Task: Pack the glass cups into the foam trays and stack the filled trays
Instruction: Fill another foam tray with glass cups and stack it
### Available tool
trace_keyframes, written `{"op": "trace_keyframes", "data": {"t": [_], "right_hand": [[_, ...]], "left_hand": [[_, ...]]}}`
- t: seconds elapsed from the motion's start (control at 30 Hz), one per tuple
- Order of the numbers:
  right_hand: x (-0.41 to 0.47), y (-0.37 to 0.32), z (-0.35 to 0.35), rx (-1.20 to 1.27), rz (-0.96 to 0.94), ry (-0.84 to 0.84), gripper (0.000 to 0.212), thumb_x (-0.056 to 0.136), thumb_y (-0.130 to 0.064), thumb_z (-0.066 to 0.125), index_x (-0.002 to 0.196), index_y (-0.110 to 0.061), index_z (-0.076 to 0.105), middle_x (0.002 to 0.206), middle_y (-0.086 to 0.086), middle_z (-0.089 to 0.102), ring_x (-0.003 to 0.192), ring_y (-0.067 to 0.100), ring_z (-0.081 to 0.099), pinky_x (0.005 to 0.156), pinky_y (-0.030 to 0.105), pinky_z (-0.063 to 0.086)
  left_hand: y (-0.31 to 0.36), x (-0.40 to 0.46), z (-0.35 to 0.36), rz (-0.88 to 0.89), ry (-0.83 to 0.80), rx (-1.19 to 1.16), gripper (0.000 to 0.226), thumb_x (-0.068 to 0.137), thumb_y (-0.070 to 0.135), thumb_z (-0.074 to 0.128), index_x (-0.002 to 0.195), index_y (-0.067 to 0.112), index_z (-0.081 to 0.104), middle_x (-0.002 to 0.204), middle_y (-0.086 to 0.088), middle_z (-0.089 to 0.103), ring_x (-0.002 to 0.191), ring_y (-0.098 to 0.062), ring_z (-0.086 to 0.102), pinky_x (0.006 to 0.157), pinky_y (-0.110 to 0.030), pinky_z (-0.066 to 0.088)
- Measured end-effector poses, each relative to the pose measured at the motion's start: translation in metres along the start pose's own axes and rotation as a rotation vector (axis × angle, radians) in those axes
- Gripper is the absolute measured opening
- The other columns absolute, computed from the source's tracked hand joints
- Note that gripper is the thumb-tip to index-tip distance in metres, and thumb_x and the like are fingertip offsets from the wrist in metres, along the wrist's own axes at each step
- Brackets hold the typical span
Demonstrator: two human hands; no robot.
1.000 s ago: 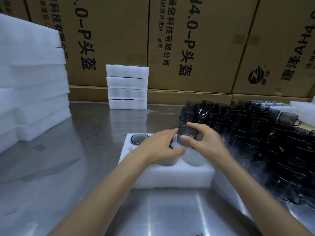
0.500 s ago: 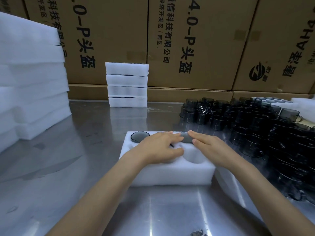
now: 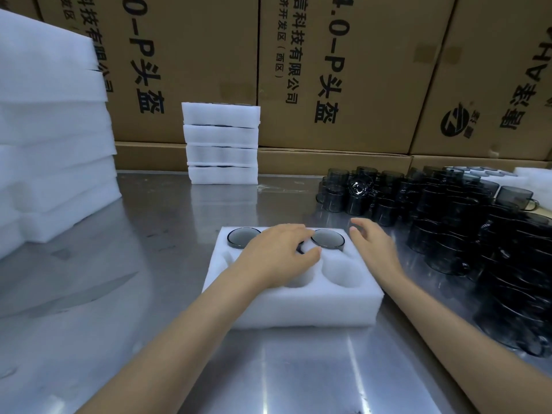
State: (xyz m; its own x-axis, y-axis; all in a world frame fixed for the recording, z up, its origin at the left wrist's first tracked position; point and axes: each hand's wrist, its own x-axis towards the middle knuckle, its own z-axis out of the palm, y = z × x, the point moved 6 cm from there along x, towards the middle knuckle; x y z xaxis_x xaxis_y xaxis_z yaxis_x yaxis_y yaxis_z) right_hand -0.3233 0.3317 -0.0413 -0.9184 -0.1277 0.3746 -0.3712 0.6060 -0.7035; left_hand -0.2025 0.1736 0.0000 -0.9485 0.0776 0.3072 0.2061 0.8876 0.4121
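Big wall of cardboard boxes [image 3: 328, 70] across the back, printed in dark characters, and in front of it my steel surface [image 3: 155, 264]. On the far left I've got a tall pile of blank foam sheets [image 3: 50, 138]. Over on the right, a crowd of dark glass cups [image 3: 466, 234] packed close together. At the back centre, the stack of filled trays [image 3: 221, 143], four high, standing against the boxes. Right in front of me sits the foam tray [image 3: 298, 306] I'm working on. Two seated cups show in its far row: one at the left corner [image 3: 243, 236], one toward the right [image 3: 327, 238]; the near pockets are bare foam. My left hand [image 3: 277, 255] lies on the tray top, fingers loosely curled over the middle far pocket, gripping nothing I can see. My right hand [image 3: 373, 246] hovers just beside the tray's right edge, grip open, fingers relaxed, holding nothing.
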Motion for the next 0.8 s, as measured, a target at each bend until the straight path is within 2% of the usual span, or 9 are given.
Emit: {"op": "trace_keyframes", "data": {"t": [0.13,0.2,0.3,0.4,0.5,0.57,0.7,0.8], "right_hand": [[0.029,0.002,0.01,-0.232,-0.087,0.074,0.039,0.095,-0.021,0.043,0.134,-0.019,0.048,0.145,-0.004,0.038,0.125,0.019,0.043,0.092,0.041,0.043],[0.045,0.002,0.014,-0.335,-0.089,0.116,0.041,0.095,-0.02,0.043,0.136,-0.019,0.048,0.149,-0.003,0.032,0.13,0.019,0.037,0.09,0.042,0.043],[0.067,0.006,0.02,-0.411,-0.079,0.155,0.041,0.095,-0.02,0.042,0.136,-0.019,0.049,0.154,0.002,0.025,0.129,0.024,0.037,0.086,0.042,0.045],[0.086,0.013,0.026,-0.463,-0.073,0.154,0.039,0.096,-0.022,0.043,0.134,-0.021,0.05,0.156,0.003,0.02,0.127,0.026,0.039,0.084,0.039,0.044],[0.101,0.021,0.033,-0.477,-0.033,0.126,0.039,0.096,-0.022,0.041,0.135,-0.021,0.049,0.156,0.002,0.023,0.128,0.026,0.039,0.084,0.039,0.044],[0.108,0.023,0.036,-0.498,-0.054,0.127,0.04,0.097,-0.016,0.04,0.136,-0.017,0.047,0.152,0.001,0.032,0.127,0.026,0.04,0.084,0.04,0.045],[0.11,0.022,0.031,-0.457,-0.11,0.206,0.048,0.09,0.002,0.043,0.136,-0.011,0.048,0.145,0.001,0.042,0.125,0.025,0.043,0.082,0.039,0.045],[0.101,0.015,0.019,-0.35,-0.142,0.318,0.043,0.093,0.001,0.042,0.135,-0.008,0.05,0.144,0.002,0.044,0.124,0.025,0.047,0.081,0.039,0.045]], "left_hand": [[0.0,0.002,0.001,-0.002,0.002,0.035,0.022,0.091,0.031,0.044,0.091,0.014,0.057,0.088,0.003,0.055,0.091,-0.015,0.048,0.073,-0.036,0.044],[-0.001,0.004,0.001,-0.01,0.002,0.035,0.025,0.09,0.033,0.044,0.099,0.015,0.06,0.093,0.006,0.057,0.096,-0.014,0.048,0.076,-0.035,0.047],[-0.005,0.007,0.003,-0.022,0.014,0.041,0.03,0.09,0.034,0.044,0.107,0.015,0.06,0.104,0.007,0.06,0.103,-0.012,0.049,0.083,-0.038,0.047],[-0.007,0.008,0.004,-0.015,0.04,0.035,0.031,0.09,0.037,0.045,0.11,0.02,0.06,0.113,0.011,0.059,0.11,-0.008,0.046,0.088,-0.026,0.041],[-0.008,0.008,0.005,0.001,0.056,0.024,0.034,0.09,0.04,0.046,0.119,0.027,0.058,0.123,0.018,0.055,0.117,-0.003,0.041,0.084,-0.016,0.031],[-0.009,0.008,0.006,0.004,0.055,0.02,0.039,0.09,0.041,0.047,0.127,0.032,0.054,0.13,0.022,0.05,0.121,0.0,0.037,0.085,-0.012,0.025],[-0.01,0.009,0.008,0.011,0.061,0.024,0.043,0.091,0.042,0.047,0.132,0.034,0.049,0.135,0.023,0.046,0.125,0.001,0.035,0.089,-0.012,0.025],[-0.009,0.008,0.006,0.01,0.062,0.021,0.04,0.09,0.041,0.047,0.129,0.034,0.053,0.131,0.022,0.05,0.122,-0.001,0.038,0.09,-0.015,0.028]]}}
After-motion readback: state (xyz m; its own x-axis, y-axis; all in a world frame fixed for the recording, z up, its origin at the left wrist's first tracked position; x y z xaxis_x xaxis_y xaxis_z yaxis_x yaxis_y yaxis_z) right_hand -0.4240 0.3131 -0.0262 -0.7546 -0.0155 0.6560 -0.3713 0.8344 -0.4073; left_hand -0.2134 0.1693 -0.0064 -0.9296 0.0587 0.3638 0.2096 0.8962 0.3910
